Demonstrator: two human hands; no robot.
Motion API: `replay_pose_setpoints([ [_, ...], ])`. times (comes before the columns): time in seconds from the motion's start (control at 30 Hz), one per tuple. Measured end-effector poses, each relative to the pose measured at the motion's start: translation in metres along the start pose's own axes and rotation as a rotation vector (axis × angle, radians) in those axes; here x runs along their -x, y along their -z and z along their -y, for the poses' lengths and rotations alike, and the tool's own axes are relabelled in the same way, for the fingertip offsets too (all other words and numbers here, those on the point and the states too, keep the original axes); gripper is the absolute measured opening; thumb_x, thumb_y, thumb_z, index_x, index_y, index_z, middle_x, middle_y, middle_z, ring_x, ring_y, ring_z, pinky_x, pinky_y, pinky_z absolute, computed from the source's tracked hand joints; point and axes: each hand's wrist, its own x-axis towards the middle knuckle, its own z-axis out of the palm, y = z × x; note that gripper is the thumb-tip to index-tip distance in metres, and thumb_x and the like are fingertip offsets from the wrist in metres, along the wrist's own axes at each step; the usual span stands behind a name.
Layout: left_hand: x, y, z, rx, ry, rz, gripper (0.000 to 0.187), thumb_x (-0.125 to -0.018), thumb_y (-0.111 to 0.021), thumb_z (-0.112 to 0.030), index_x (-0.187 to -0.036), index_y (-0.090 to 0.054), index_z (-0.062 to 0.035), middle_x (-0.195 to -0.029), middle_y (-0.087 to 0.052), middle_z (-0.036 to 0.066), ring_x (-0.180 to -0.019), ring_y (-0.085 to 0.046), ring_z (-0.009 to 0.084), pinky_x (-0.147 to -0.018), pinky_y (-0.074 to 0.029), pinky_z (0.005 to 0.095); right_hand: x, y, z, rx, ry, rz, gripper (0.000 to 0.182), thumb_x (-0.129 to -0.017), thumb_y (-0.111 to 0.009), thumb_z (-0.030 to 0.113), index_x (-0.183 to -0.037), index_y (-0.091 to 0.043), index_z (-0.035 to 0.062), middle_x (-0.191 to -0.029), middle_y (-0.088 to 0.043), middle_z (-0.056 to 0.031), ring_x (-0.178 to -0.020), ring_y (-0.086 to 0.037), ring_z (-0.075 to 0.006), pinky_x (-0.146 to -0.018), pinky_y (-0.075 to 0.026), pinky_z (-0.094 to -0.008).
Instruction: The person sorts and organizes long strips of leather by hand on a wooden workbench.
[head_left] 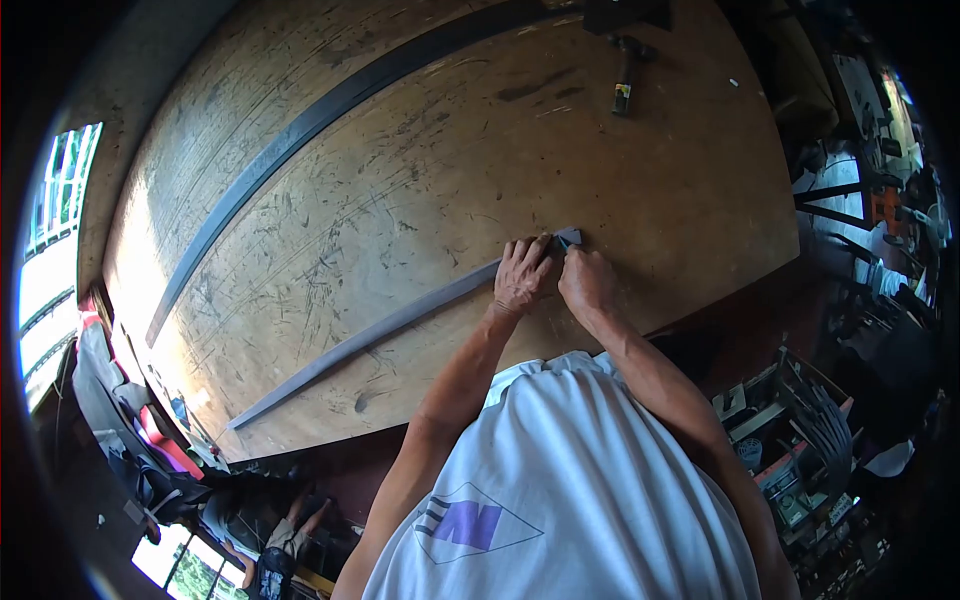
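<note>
A long, narrow grey strip (400, 318) lies across the near side of a worn wooden table. My left hand (522, 276) presses onto it near its right end, with the fingers bent over it and holding it down. Right beside it, my right hand (588, 280) is closed in a fist at the strip's end (570, 236). A small, thin blue tool (563, 243) pokes out of that fist toward the strip. Most of the tool is hidden by the fingers, so its exact kind does not show.
On the scratched tabletop (600, 180), a longer dark strip (290, 140) curves along the far side. A dark-handled tool (623, 85) lies at the far right. A crate of metal parts (790, 440) stands below right. Another person (285, 545) is at lower left.
</note>
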Motion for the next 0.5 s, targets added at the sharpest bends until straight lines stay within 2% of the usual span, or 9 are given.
replay_pose_setpoints([
  [0.13,0.0,0.0,-0.002,0.041,0.021,0.003,0.046,-0.068,-0.066,-0.026,-0.11,-0.062,-0.0087,-0.13,-0.051,0.014,-0.112,-0.05,0.0326,-0.093,-0.04,0.0454,-0.002,0.003,0.008,0.035,-0.05,0.072,0.014,-0.082,-0.06,0.009,-0.092,-0.064,0.0006,-0.079,-0.068,-0.0217,-0.075,-0.069,-0.0408,-0.068,-0.057,-0.0503],
  [0.23,-0.003,-0.006,0.0,0.006,0.012,0.001,0.045,-0.066,-0.068,-0.027,-0.107,-0.061,-0.0096,-0.132,-0.05,0.014,-0.114,-0.049,0.0329,-0.094,-0.04,0.0455,0.008,-0.016,-0.012,-0.027,0.001,-0.047,0.016,-0.082,-0.06,0.009,-0.096,-0.062,0.0008,-0.079,-0.068,-0.0222,-0.074,-0.068,-0.0411,-0.067,-0.057,-0.0497],
  [0.33,0.005,-0.008,0.0,-0.026,0.024,-0.034,0.04,-0.069,-0.065,-0.023,-0.105,-0.062,-0.0074,-0.127,-0.053,0.013,-0.11,-0.051,0.0329,-0.092,-0.042,0.0448,0.017,-0.026,-0.027,-0.142,0.088,-0.146,0.011,-0.089,-0.055,0.011,-0.088,-0.061,0.0008,-0.072,-0.064,-0.0246,-0.07,-0.065,-0.043,-0.062,-0.052,-0.0529],
  [0.47,0.003,-0.005,-0.005,-0.039,0.012,-0.072,0.037,-0.071,-0.063,-0.02,-0.106,-0.062,-0.0074,-0.123,-0.054,0.011,-0.107,-0.052,0.0328,-0.091,-0.043,0.0444,0.021,-0.029,-0.031,-0.087,0.12,-0.152,0.011,-0.089,-0.055,0.01,-0.089,-0.061,0.0007,-0.071,-0.064,-0.0234,-0.068,-0.065,-0.0424,-0.061,-0.052,-0.0521],
  [0.5,0.003,-0.005,-0.006,-0.051,0.029,-0.051,0.039,-0.072,-0.063,-0.019,-0.109,-0.062,-0.0084,-0.122,-0.054,0.011,-0.106,-0.052,0.0326,-0.091,-0.043,0.0446,0.021,-0.03,-0.033,-0.084,0.121,-0.146,0.011,-0.089,-0.056,0.01,-0.089,-0.061,0.0005,-0.072,-0.065,-0.0233,-0.069,-0.065,-0.0422,-0.061,-0.052,-0.0519],
])
